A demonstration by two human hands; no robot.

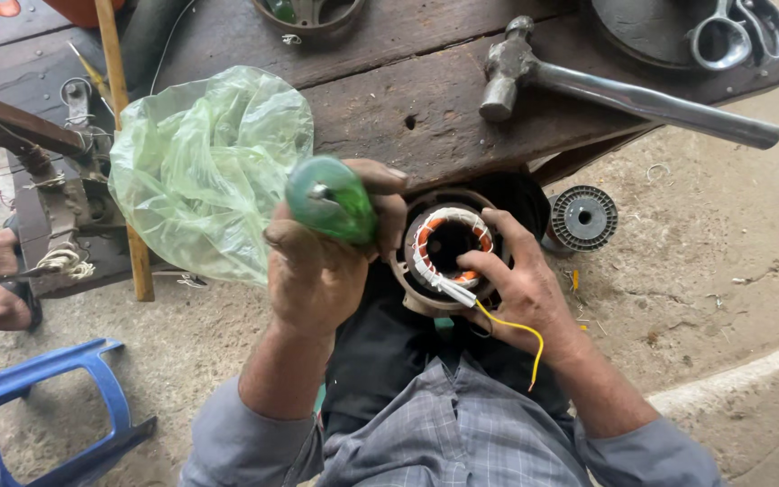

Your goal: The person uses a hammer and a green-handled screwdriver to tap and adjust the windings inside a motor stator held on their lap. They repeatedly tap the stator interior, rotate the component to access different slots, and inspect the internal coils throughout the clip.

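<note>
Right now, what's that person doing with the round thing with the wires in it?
A person sits at a rough wooden bench, holding a round motor stator on their lap. The right hand steadies it at the rim, near a yellow wire. The left hand grips a tool with a green handle pointed at the coils. A hammer and a green plastic bag lie on the bench.

sleeves: grey, pushed up the forearms | shirt: grey plaid | trousers: dark | hands: bare
</note>
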